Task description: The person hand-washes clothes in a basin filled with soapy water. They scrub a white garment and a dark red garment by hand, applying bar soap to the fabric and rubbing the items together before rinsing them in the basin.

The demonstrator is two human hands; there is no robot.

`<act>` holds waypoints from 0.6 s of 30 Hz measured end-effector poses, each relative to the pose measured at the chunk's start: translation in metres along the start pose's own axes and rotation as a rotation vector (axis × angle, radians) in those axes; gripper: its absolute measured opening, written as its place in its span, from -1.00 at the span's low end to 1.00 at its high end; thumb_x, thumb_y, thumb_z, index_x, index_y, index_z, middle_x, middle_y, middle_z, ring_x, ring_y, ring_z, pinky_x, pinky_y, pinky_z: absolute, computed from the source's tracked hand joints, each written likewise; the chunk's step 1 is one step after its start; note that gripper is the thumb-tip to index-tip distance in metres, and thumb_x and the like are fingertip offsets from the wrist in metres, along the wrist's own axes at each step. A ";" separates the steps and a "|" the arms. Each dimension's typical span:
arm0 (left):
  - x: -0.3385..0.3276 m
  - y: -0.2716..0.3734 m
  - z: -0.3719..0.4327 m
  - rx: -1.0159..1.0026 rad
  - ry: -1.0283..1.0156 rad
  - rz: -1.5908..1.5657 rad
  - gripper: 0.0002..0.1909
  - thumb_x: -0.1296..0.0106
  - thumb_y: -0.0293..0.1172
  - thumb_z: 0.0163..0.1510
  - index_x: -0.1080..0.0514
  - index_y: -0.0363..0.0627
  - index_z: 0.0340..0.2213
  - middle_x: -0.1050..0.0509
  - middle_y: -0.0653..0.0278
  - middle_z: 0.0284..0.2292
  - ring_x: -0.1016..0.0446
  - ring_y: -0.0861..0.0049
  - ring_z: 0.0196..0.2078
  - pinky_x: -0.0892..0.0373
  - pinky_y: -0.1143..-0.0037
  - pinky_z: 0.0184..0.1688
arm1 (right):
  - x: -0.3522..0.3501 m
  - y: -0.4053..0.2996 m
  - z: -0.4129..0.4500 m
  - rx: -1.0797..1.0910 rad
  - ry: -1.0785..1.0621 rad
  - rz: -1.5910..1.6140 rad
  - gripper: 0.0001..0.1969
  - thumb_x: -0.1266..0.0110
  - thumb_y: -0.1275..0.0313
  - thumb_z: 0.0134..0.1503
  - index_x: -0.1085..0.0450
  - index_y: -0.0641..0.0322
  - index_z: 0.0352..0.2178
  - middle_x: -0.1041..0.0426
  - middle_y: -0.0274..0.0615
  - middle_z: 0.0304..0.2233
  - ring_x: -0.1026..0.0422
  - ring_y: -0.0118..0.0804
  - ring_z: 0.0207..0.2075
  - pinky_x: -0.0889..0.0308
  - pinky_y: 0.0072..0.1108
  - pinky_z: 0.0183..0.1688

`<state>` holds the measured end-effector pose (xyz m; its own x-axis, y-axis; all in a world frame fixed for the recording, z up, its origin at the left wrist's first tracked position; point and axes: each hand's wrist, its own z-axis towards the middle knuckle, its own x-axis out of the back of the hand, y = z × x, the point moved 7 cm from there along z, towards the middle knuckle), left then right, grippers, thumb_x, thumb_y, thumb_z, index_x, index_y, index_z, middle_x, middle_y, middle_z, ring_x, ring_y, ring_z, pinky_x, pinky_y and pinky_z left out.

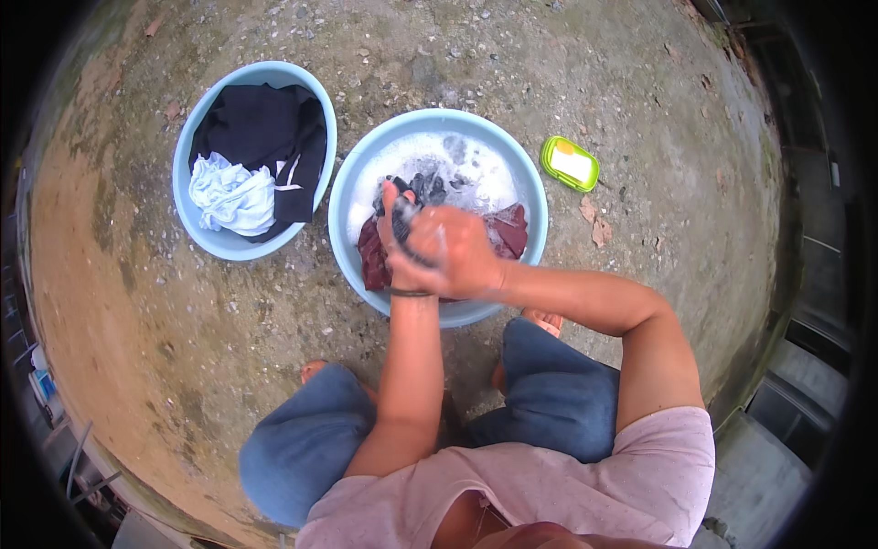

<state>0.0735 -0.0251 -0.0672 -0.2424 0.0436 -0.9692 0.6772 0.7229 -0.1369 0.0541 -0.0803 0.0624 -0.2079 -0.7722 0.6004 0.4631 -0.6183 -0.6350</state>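
Note:
Over a light blue plastic basin (439, 120) of soapy water, both my hands are pressed together on a wet dark cloth (405, 230). My left hand (401, 254) holds the cloth, and its thumb side points away from me. Across it lies my right hand (456, 247), a closed fist gripping the same cloth; it is slightly blurred. More dark fabric trails from my fingers into the white suds (405, 147). A maroon garment (509, 230) rests in the basin below, partly covered by my hands and the foam.
To the left stands a second light blue basin (180, 165) holding dark clothing (254, 123) and a crumpled pale blue cloth (233, 195). A lime-green plastic box (571, 163) with a white block inside sits at the right on rough concrete ground (658, 226). My knees flank the near side.

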 end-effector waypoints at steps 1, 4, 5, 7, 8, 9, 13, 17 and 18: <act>0.003 -0.004 -0.004 -0.074 0.178 -0.037 -0.54 0.02 0.06 0.18 -0.42 -0.14 -0.23 -0.52 0.29 -0.38 -0.50 0.53 -0.42 -0.45 0.46 -0.37 | -0.004 0.001 0.002 0.007 -0.012 0.011 -0.69 -0.11 0.18 0.06 -0.40 0.17 -0.63 -0.39 -0.13 -0.64 -0.39 -0.06 -0.61 -0.29 -0.33 -0.56; 0.009 -0.006 -0.002 -0.500 0.817 0.235 -0.70 0.18 -0.15 0.28 -0.44 -0.09 -0.25 -0.53 0.24 -0.46 -0.51 0.46 -0.41 -0.45 0.43 -0.30 | 0.002 0.077 0.007 -0.354 -0.101 -0.131 -0.69 -0.18 0.31 0.03 -0.33 0.23 -0.69 -0.31 -0.09 -0.68 -0.32 -0.04 -0.66 -0.24 -0.37 -0.57; 0.014 -0.003 0.004 -0.546 0.725 0.373 -0.67 0.19 -0.16 0.28 -0.44 -0.13 -0.30 -0.52 0.25 -0.48 -0.50 0.46 -0.44 -0.44 0.45 -0.32 | 0.006 0.087 0.006 -0.343 -0.080 -0.130 -0.69 -0.18 0.30 0.04 -0.32 0.23 -0.68 -0.29 -0.08 -0.70 -0.30 -0.03 -0.66 -0.23 -0.36 -0.58; 0.014 0.016 -0.005 -0.460 0.508 0.427 -0.63 0.06 -0.07 0.22 -0.43 -0.18 -0.27 -0.50 0.33 -0.44 -0.51 0.53 -0.42 -0.44 0.47 -0.34 | 0.007 0.038 0.010 -0.256 -0.036 -0.087 -0.69 -0.21 0.31 0.01 -0.32 0.23 -0.68 -0.30 -0.10 -0.69 -0.31 -0.05 -0.66 -0.25 -0.39 -0.58; 0.024 0.020 -0.002 -0.287 0.311 0.245 -0.63 0.05 -0.04 0.21 -0.43 -0.15 -0.34 -0.46 0.34 -0.53 -0.50 0.51 -0.47 -0.44 0.49 -0.39 | 0.001 0.008 0.003 -0.073 0.041 0.018 -0.70 -0.24 0.32 -0.03 -0.32 0.23 -0.69 -0.30 -0.13 -0.69 -0.32 -0.06 -0.65 -0.26 -0.42 -0.58; -0.009 0.011 0.005 -0.147 0.271 0.148 -0.63 0.03 -0.03 0.21 -0.42 -0.12 -0.38 -0.44 0.36 -0.55 -0.50 0.51 -0.48 -0.44 0.48 -0.39 | 0.003 -0.024 0.007 0.040 -0.003 0.067 -0.73 -0.27 0.35 -0.08 -0.34 0.24 -0.67 -0.30 -0.16 -0.68 -0.34 -0.07 -0.64 -0.27 -0.42 -0.57; -0.002 0.012 0.004 -0.576 0.691 0.362 -0.63 0.04 -0.05 0.21 -0.41 -0.16 -0.31 -0.47 0.35 -0.48 -0.49 0.55 -0.41 -0.43 0.47 -0.32 | 0.001 0.071 0.011 -0.265 -0.007 -0.048 -0.70 -0.17 0.28 0.04 -0.36 0.23 -0.66 -0.33 -0.07 -0.66 -0.37 0.00 -0.61 -0.27 -0.38 -0.56; -0.004 0.019 0.000 -0.502 0.484 0.413 -0.63 0.09 -0.02 0.24 -0.42 -0.10 -0.34 -0.45 0.40 -0.50 -0.43 0.59 -0.48 -0.38 0.55 -0.40 | -0.003 0.036 0.003 -0.291 -0.075 -0.097 -0.66 -0.15 0.16 0.04 -0.38 0.19 -0.63 -0.38 -0.13 -0.65 -0.42 -0.04 -0.57 -0.32 -0.33 -0.53; -0.004 0.021 -0.001 -0.275 0.456 0.284 -0.65 0.08 -0.02 0.24 -0.41 -0.03 -0.41 -0.43 0.43 -0.52 -0.42 0.62 -0.49 -0.37 0.56 -0.40 | -0.003 -0.007 0.007 -0.066 0.011 0.030 -0.67 -0.18 0.16 0.01 -0.38 0.20 -0.61 -0.40 -0.16 -0.63 -0.42 -0.05 -0.57 -0.33 -0.33 -0.51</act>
<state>0.0880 -0.0095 -0.0656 -0.3933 0.5085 -0.7660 0.5696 0.7887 0.2311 0.0576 -0.0725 0.0689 -0.2044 -0.7916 0.5758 0.4116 -0.6032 -0.6832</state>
